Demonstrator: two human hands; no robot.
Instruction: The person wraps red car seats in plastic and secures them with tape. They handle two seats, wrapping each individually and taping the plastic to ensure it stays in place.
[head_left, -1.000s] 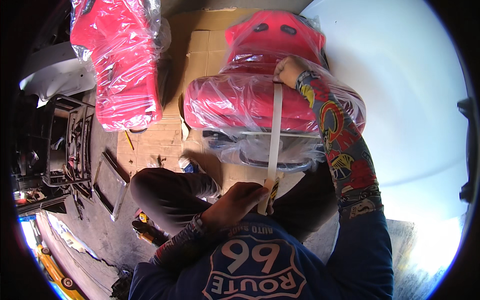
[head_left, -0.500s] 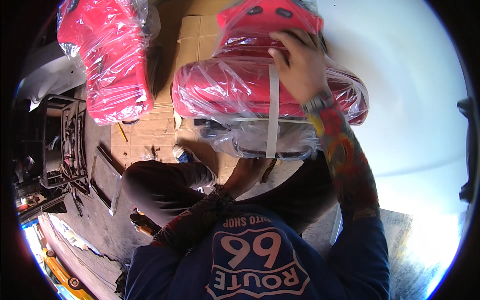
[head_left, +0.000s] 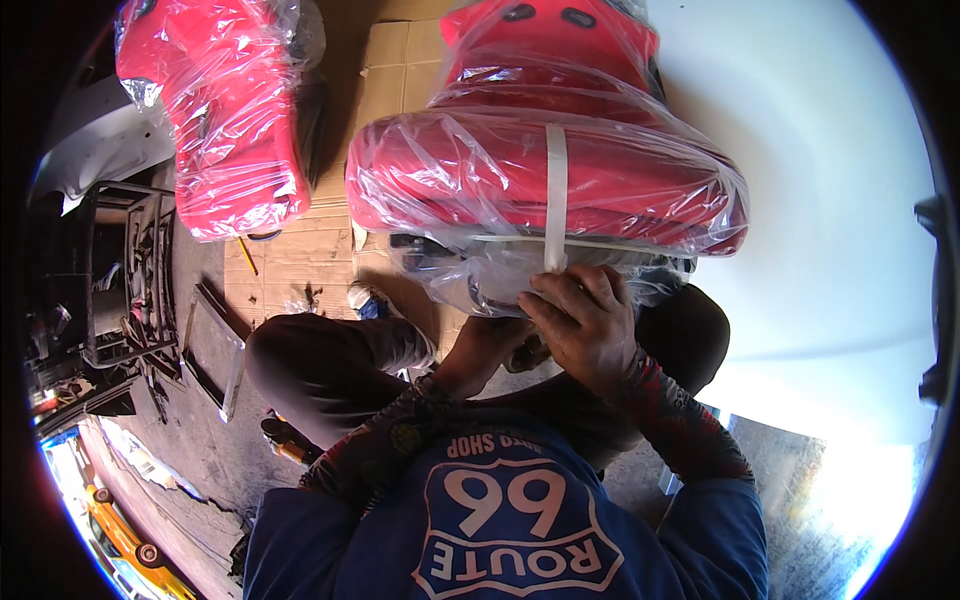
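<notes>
A red car seat [head_left: 545, 180] wrapped in clear plastic lies before me, its wide padded cushion towards me and its backrest stretching away. A whitish strip of tape [head_left: 556, 190] runs down over the cushion's front. My right hand [head_left: 585, 325] is at the strip's lower end, fingers bent and closed over it against the plastic on the seat's dark underside. My left hand [head_left: 480, 355] reaches in below the seat's near edge, beside the right one. Its fingertips are hidden there, so what it touches cannot be seen.
Another plastic-wrapped red seat [head_left: 235, 130] lies at the far left. Cardboard [head_left: 300, 250] covers the floor beneath, with a yellow pencil-like stick [head_left: 248, 257] on it. A large white panel [head_left: 820, 220] stands close on the right. Metal frames [head_left: 125, 280] are at the left.
My right hand has come down towards me from the top of the seat to the lower end of the tape strip. The left hand stays below the seat's near edge.
</notes>
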